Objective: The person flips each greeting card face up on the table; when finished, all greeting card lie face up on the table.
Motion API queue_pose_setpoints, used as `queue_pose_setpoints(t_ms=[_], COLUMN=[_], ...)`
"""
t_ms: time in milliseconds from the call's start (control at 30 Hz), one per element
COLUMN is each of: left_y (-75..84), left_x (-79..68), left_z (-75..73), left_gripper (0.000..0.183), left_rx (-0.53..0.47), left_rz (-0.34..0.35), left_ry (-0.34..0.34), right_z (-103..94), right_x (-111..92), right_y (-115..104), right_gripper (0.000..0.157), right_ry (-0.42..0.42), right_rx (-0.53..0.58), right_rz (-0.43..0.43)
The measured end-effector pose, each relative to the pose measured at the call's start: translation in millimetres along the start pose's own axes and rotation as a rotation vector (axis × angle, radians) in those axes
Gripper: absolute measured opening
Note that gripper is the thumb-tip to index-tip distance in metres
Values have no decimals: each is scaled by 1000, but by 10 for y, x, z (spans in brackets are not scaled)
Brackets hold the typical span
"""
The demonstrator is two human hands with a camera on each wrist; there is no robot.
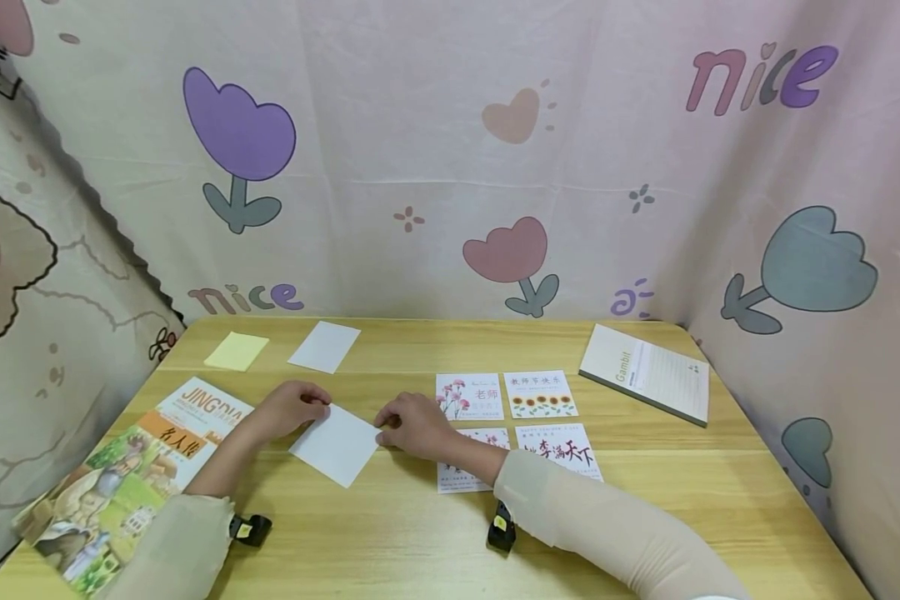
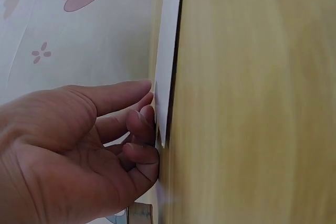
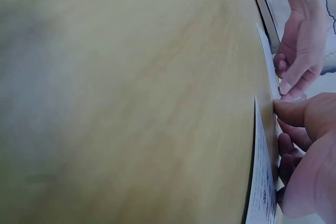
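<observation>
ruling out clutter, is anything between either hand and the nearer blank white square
Nothing visible: the left hand and right hand touch the nearer white square at its edges. The printed cards lie to its right.

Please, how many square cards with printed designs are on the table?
4: the pink-flower card at back left, the sunflower card at back right, the front-left card and the front-right card, both partly covered by the right arm. Cards stacked beneath would be hidden.

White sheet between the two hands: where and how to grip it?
Probably pinch the white sheet at both ends of its far-right edge, left hand from the left, right hand from the right: it's thin and broad, and both hands are at those corners.
</observation>
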State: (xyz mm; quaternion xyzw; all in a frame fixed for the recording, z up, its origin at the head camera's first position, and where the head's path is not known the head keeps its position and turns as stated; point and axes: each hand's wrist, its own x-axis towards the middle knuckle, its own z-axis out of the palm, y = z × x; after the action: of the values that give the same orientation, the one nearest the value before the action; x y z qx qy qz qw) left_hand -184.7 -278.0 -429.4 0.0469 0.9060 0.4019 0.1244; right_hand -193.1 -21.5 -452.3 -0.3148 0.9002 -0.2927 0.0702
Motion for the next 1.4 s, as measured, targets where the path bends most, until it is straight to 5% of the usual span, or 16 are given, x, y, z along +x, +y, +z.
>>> queue_pose_setpoints(t_ms=[567, 900, 1400], left_y=[-39, 12, 331], left_x=[-32, -35, 29], left_z=[-69, -91, 130], left_gripper=[35, 48, 45], left_rx=[-153, -283, -406], left_rz=[30, 12, 46], left_ry=[-27, -42, -25], right_z=[31, -137, -657], right_x=[5, -57, -414], right_y=[6, 139, 173], right_gripper=[17, 24, 21], right_ry=[3, -104, -113], right_rx=[16, 468, 521], right_rz=[-21, 21, -152])
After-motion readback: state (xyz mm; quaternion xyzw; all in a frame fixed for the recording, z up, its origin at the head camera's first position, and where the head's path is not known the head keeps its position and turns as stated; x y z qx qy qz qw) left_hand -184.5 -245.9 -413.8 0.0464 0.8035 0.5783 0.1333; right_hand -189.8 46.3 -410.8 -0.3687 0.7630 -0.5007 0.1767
